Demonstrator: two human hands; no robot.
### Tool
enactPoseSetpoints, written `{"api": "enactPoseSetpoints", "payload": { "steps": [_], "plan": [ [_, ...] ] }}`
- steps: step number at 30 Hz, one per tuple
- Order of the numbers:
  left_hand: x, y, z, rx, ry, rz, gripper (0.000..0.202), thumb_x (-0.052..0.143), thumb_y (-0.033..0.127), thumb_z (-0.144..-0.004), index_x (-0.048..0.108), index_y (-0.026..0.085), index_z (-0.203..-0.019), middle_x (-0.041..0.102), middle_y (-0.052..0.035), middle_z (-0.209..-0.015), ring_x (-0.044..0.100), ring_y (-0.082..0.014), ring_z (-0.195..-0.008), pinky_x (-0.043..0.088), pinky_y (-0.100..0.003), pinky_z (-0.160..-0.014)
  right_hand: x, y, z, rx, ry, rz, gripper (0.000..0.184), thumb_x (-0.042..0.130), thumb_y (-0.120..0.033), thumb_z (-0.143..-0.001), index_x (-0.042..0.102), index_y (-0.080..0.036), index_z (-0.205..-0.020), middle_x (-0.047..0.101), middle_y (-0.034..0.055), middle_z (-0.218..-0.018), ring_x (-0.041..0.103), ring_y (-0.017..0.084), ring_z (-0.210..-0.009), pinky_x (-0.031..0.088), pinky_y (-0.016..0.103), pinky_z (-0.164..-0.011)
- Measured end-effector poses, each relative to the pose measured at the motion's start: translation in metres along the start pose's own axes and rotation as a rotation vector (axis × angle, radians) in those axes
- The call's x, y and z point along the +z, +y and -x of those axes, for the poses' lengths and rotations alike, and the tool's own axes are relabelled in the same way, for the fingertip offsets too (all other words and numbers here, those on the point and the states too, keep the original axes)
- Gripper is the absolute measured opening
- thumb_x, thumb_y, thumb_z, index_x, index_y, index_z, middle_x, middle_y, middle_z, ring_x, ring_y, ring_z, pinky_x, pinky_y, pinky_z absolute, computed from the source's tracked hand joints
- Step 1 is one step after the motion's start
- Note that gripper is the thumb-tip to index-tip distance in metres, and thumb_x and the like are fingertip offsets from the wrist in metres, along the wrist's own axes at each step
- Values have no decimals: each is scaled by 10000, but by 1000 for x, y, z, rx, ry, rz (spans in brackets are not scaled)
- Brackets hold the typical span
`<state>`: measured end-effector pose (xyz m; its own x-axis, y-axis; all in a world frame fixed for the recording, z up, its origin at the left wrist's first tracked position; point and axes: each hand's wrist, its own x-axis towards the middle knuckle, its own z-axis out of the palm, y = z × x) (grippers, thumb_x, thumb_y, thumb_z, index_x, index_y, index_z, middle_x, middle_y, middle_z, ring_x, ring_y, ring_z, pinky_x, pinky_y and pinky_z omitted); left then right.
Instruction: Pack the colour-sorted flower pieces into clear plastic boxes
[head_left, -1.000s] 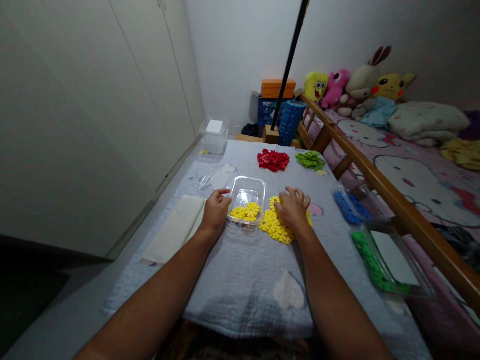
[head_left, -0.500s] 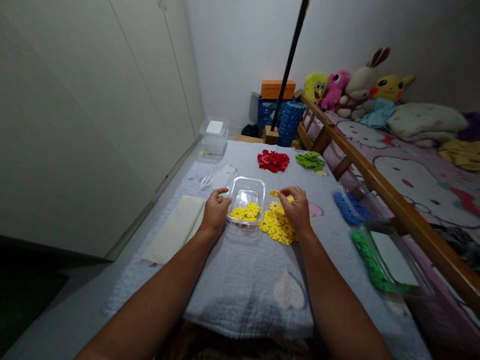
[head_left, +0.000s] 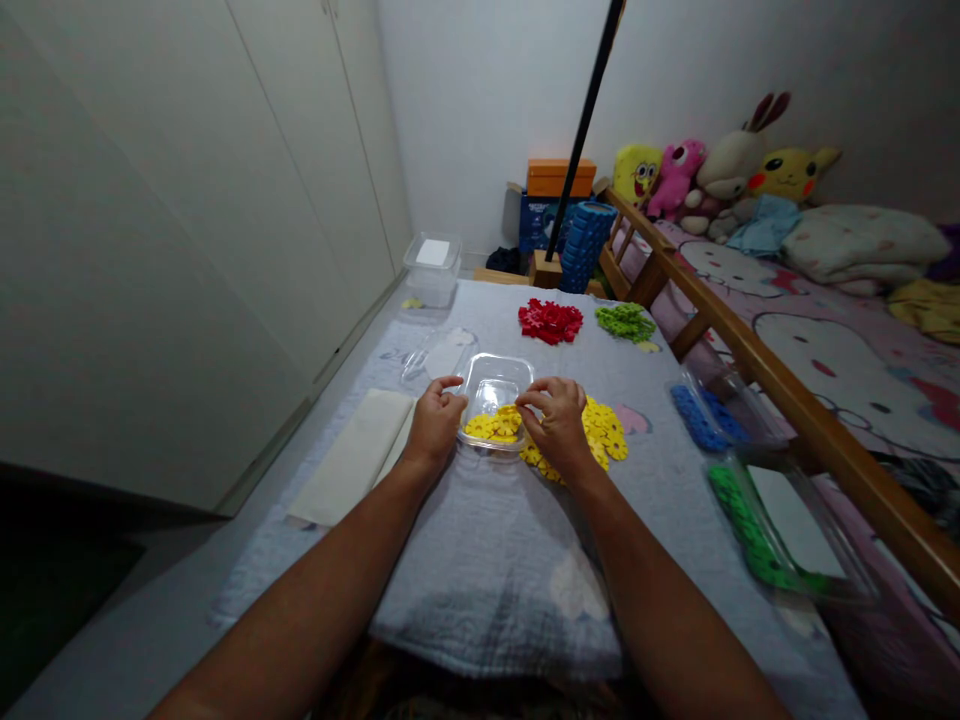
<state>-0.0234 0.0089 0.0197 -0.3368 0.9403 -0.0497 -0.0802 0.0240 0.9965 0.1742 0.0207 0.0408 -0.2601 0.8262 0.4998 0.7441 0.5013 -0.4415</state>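
A clear plastic container (head_left: 498, 370) stands on the cloth in front of me, with several yellow snowflake discs (head_left: 491, 427) lying in its near part. My left hand (head_left: 433, 420) grips the container's left rim between thumb and fingers. Over the right rim, my right hand (head_left: 556, 420) is closed in a pinch, its fingertips at a yellow disc (head_left: 510, 411) above the others; the hand partly hides what it holds. Beneath and beside that hand spreads a pile of yellow snowflake discs (head_left: 604, 432), partly covered by it.
Red pieces (head_left: 550, 321) and light green pieces (head_left: 625, 321) lie in heaps farther back. Clear boxes of blue pieces (head_left: 705, 415) and green pieces (head_left: 750, 530) sit at right. A transparent lid (head_left: 439, 355), folded pale cloth (head_left: 352, 455) and lidded tub (head_left: 433, 270) are at left. A wooden bed rail (head_left: 735, 310) borders the right side.
My right hand has moved left from above the yellow pile to the container's right rim, carrying a yellow disc. My left hand stays at the left rim.
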Motion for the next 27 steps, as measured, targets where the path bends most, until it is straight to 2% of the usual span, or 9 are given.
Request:
{"api": "enactPoseSetpoints", "payload": {
  "steps": [7,12,18,23,27],
  "plan": [
    [0,1,1,3,-4,-6,396,673,321,-705,629,177,-1072,344,119,-545,314,-97,-477,243,-231,-502,1,5,1,-49,-91,-35,155,686,-220,-910,811,-308,-939,679,47,-1290,466,282,-1302,288,498,-1129],
    [0,2,1,0,6,-2,405,684,332,-690,635,176,-1061,352,116,-543,327,-99,-480,252,-230,-506,3,9,3,-59,-119,-37,230,617,-227,-943,801,-298,-1060,637,60,-1393,420,290,-1372,292,510,-1159],
    [1,2,1,-3,8,17,406,688,325,-685,633,176,-1058,346,118,-545,318,-97,-479,248,-233,-504,2,19,1,-5,-48,-37,316,530,-247,-976,748,-277,-1202,618,76,-1418,440,275,-1360,311,484,-1171],
    [1,0,0,-2,11,16,406,684,319,-693,634,174,-1068,339,118,-547,314,-97,-483,246,-231,-504,-9,44,-2,120,55,36,313,503,-226,-957,767,-257,-1123,656,96,-1334,476,297,-1297,340,507,-1130],
    [1,-1,0,1,13,15,409,683,322,-696,638,173,-1074,338,117,-551,318,-96,-485,246,-229,-510,-11,59,0,200,24,182,266,584,-192,-879,788,-249,-1040,668,118,-1325,473,344,-1282,332,575,-1106]
  ]
}}
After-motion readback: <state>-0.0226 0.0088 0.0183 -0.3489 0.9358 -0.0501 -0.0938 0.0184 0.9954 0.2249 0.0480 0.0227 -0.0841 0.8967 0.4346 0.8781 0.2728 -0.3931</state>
